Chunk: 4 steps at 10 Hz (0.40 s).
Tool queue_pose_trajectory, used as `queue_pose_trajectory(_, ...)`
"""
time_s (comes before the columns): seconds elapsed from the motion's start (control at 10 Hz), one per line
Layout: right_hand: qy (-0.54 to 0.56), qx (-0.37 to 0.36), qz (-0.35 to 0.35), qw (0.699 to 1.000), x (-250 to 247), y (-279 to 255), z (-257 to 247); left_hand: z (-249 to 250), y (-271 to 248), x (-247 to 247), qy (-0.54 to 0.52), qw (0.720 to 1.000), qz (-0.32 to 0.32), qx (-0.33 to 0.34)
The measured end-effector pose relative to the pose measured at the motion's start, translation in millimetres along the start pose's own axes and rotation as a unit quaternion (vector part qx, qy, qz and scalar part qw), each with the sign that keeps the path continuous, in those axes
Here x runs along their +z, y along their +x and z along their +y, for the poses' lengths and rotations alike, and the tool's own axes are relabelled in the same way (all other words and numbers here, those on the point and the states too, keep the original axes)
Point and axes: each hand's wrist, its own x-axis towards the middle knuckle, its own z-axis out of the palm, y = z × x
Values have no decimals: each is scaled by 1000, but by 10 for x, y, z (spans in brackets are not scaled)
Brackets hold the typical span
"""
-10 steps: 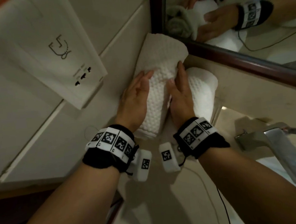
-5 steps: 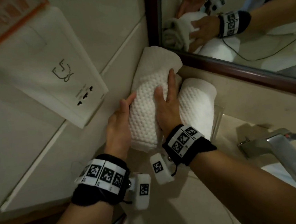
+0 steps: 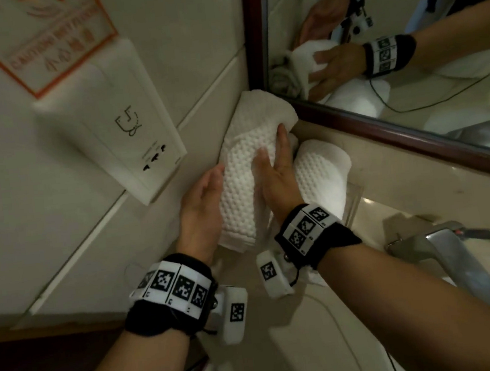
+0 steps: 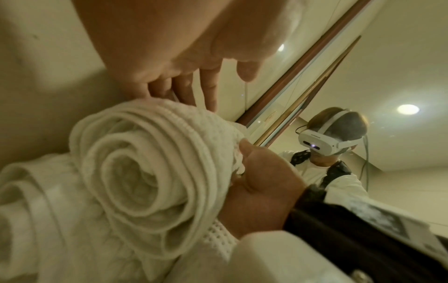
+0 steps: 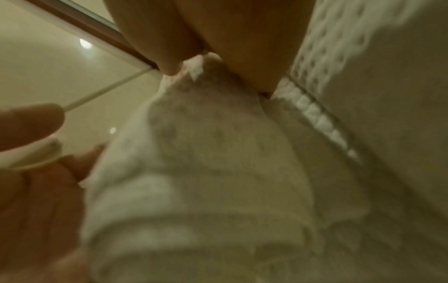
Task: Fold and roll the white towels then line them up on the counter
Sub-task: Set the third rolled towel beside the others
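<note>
While the rolled towel (image 3: 243, 182) lies mid-frame in the wall corner, the right hand (image 3: 278, 176) lies flat along its right flank, fingers straight, probably keeping the roll from springing loose. Left hand (image 3: 204, 207), loosely open, cups the other side to square it up. Second roll (image 3: 324, 177) sits just right, on the desk (image 3: 298, 344) below the mirror (image 3: 404, 50).

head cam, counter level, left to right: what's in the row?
White wall socket plate → left hand → white waffle-weave rolled towel under both hands → right hand → second white rolled towel → silver metal faucet.
</note>
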Motion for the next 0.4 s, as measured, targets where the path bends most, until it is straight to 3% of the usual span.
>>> queue_pose_trajectory(0.2,91,65,79,991,-334,-280,-273,126,-199,-8,-20,999,18,17)
queue_pose_trajectory(0.3,95,56,92,990,-521,-552,-467,232,-325,25,-28,999,16,22)
queue_pose_trajectory(0.4,23,25,101,994,-671,-812,-627,328,-472,89,7,1000,-14,22)
